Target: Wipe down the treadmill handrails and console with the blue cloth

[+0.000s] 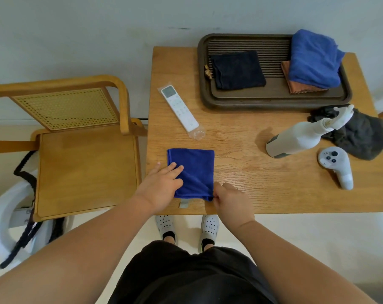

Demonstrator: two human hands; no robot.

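A folded blue cloth (194,167) lies flat near the front edge of the wooden table (241,194). My left hand (162,185) rests palm down on the cloth's left side, fingers spread over it. My right hand (231,199) pinches the cloth's near right corner between thumb and fingers. No treadmill is in view.
A dark tray (274,102) at the back holds a black cloth (237,70) and a lighter blue towel (313,59) on an orange cloth. A white remote (179,108), spray bottle (300,137), grey controller (337,166) and dark rag (362,137) lie on the table. A wooden chair (76,154) stands left.
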